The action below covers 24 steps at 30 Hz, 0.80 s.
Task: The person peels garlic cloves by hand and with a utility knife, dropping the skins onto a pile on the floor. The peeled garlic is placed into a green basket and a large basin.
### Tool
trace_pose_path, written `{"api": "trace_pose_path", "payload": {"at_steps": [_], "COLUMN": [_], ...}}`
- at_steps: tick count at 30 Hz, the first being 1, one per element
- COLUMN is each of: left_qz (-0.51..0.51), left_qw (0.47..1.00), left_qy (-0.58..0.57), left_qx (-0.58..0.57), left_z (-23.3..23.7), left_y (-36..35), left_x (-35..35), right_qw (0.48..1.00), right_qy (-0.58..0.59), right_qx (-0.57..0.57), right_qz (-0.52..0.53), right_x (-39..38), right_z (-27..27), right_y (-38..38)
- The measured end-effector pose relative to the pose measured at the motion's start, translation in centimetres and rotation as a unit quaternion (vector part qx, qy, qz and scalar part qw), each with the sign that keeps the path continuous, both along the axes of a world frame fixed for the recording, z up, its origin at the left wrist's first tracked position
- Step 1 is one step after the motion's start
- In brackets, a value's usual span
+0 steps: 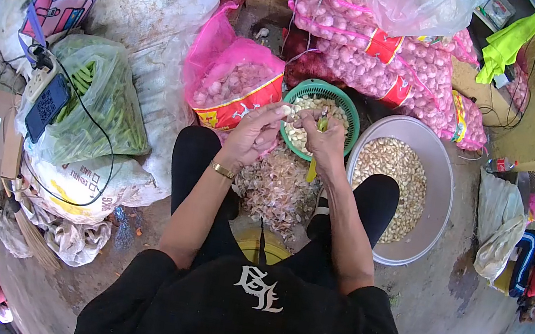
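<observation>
My left hand (pixel 251 135) pinches a pale garlic clove (pixel 286 109) between thumb and fingertips. Close beside it, my right hand (pixel 329 142) is closed around a small knife with a yellow handle (pixel 311 171); its blade is hard to make out. Both hands are over the near side of a green plastic basket (pixel 352 133) with peeled cloves inside. Below them lies a heap of garlic skins (pixel 278 186) between my feet. An open pink mesh bag of garlic (pixel 235 85) stands behind my left hand.
To the right, a large pale basin (pixel 442 201) holds many peeled cloves (pixel 392 176). Full mesh sacks of garlic (pixel 382 59) are stacked behind. At left are white sacks (pixel 151 16), a clear bag of green pods (pixel 100 95), a phone (pixel 48 106) and a looping black cable.
</observation>
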<state>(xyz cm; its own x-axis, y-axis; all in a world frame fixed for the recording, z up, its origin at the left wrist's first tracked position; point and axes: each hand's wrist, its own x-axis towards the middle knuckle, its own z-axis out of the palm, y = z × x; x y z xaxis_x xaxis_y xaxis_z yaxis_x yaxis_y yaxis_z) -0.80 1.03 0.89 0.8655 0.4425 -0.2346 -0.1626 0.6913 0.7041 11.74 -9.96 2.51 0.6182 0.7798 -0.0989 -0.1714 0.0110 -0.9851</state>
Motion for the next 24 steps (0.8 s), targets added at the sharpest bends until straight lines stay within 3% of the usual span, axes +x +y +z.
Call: {"api": "trace_pose_path", "payload": {"at_steps": [5, 11, 15, 20, 24], "left_qz": [0.035, 0.061, 0.08, 0.142, 0.194], "left_qw": [0.994, 0.996, 0.996, 0.989, 0.978], "left_qy": [-0.028, -0.014, -0.004, -0.021, -0.011], "left_qx": [-0.098, -0.06, -0.033, 0.036, 0.082], "left_z": [0.8, 1.2, -0.4, -1.4, -1.8], "left_y": [-0.2, -0.6, -0.6, -1.4, -1.8], "left_x": [-0.2, -0.1, 0.2, 0.9, 1.6], "right_qw": [0.984, 0.966, 0.96, 0.982, 0.974], "right_qy": [-0.18, -0.249, -0.267, -0.171, -0.215], "right_qx": [-0.004, 0.062, 0.063, 0.05, 0.02], "right_qz": [0.009, -0.041, -0.055, -0.054, -0.063], "right_x": [0.1, -0.4, -0.7, -0.7, -0.2], "right_z": [-0.9, -0.4, -0.6, -0.9, -1.5], "right_y": [0.1, 0.7, 0.8, 1.0, 1.0]}}
